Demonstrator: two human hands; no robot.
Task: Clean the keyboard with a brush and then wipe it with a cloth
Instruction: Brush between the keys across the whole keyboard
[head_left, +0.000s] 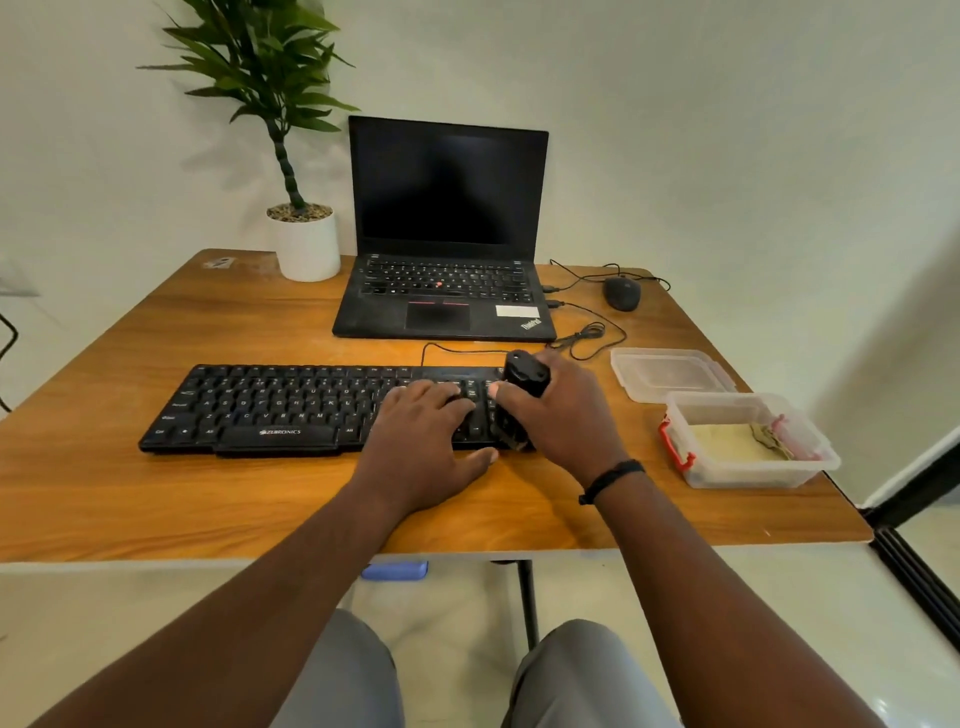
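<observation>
A black keyboard (280, 405) lies across the wooden table (156, 493) in front of me. My left hand (423, 441) rests flat on its right part, fingers spread over the keys. My right hand (563, 415) grips a black brush (522, 400) held upright over the keyboard's right end, its lower end down at the keys. A pale yellow cloth (732, 441) lies folded inside a clear plastic box (815, 457) to the right.
An open black laptop (447, 228) stands behind the keyboard. A white potted plant (306, 244) is at the back left, a black mouse (622, 292) with cables at the back right. The box's clear lid (670, 374) lies beside the box.
</observation>
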